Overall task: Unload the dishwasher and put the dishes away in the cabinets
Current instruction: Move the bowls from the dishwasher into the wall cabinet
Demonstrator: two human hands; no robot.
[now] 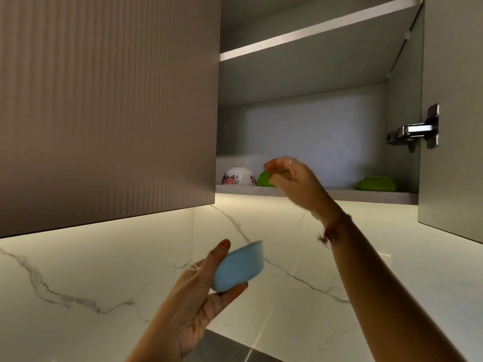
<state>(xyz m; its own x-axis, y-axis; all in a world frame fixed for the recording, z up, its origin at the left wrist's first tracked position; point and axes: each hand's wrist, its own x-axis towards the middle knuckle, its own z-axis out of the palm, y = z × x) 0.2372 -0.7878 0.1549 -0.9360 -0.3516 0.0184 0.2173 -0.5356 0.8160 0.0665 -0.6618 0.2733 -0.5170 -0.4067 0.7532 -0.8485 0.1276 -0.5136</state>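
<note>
Left hand (198,291) fingers clamped round blue bowl (239,266) (right hand (290,176) loosely curled, blurred).

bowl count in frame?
4: floral bowl and two green bowls on the bottom shelf; blue bowl in left hand. More may be hidden.

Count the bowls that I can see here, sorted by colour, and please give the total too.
Green bowls: 2, one partly behind the right hand and one at the right end of the bottom shelf
White flowered bowl: 1, upside down on the same shelf
Blue bowl: 1, held in the left hand
Total: 4 bowls
</note>
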